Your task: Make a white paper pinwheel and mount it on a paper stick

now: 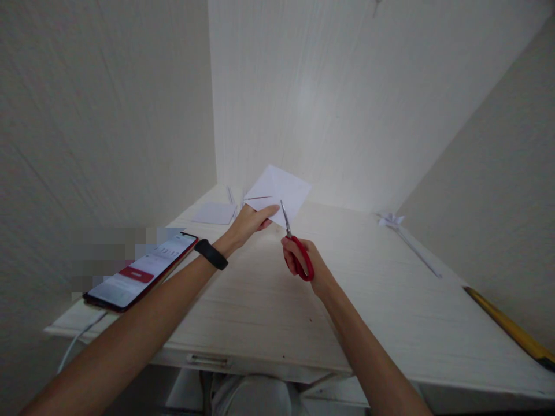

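At frame centre, the left grip (250,224) pinches smooth, four-cornered, slit paper (288,186); the right grip (316,263) clasps red-handled metal scissors (296,241), long axis steep, tips pointing up-left.

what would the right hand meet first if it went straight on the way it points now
Probably the white paper held in the left hand, met by the scissors in the right hand; they overlap it in view, but depth is unclear.
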Available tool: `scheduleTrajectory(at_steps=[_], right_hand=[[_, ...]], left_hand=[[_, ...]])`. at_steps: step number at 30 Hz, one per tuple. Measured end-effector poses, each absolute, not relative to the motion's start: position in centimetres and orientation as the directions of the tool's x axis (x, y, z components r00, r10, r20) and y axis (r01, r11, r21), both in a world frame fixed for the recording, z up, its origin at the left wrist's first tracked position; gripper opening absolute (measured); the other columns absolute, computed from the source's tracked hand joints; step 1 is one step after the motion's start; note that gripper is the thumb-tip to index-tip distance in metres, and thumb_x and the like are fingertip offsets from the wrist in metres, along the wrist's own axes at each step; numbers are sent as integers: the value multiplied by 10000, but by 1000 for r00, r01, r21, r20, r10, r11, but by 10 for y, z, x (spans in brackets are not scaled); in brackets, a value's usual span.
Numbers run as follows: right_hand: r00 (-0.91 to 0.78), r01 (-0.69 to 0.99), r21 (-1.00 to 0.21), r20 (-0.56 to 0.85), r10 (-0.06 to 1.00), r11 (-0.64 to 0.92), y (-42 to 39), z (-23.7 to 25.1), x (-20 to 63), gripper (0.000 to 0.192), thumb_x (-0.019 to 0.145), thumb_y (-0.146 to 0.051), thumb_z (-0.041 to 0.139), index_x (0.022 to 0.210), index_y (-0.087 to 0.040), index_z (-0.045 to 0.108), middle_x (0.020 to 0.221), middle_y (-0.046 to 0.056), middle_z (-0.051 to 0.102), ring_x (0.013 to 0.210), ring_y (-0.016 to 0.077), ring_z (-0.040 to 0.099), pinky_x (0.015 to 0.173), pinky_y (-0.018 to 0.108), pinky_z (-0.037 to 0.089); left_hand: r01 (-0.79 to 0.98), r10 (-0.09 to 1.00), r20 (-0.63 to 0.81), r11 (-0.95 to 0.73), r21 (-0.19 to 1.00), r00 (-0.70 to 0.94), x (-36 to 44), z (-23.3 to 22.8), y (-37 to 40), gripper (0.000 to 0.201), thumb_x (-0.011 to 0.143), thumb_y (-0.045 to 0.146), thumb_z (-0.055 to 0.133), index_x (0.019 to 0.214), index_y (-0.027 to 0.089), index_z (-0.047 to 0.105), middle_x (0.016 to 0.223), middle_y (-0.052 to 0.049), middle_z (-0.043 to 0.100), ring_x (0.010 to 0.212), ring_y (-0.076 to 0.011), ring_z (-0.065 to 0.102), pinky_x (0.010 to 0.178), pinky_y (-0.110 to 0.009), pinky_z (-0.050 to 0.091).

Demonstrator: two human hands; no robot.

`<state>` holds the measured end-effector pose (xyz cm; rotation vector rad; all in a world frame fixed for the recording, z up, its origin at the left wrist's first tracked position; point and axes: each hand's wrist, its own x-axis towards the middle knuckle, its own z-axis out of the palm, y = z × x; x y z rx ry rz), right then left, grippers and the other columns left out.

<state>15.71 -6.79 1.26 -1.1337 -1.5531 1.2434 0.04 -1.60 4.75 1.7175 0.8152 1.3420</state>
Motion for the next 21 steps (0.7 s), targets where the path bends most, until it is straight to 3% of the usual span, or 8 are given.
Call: scheduleTrajectory(at_steps=[13,21], right_hand=[[-304,15,-1000,18,952,23,-68,16,155,443,791,-534,518,524,-193,422,426,-54,404,357,67,364,384,224,250],[-299,66,-991,93,950,118,-71,17,157,458,832,-510,482,512,-191,404,402,-55,390,355,63,357,405,224,255]], left_hand=[[68,870,432,-458,886,237,3,51,-21,336,772,303,511,509,181,340,420,72,326,394,-46,281,440,-220,195],[70,878,419,-445,893,232,3,48,-19,329,761,310,519,510,183,346,417,73,329,391,-48,284,437,-221,196]])
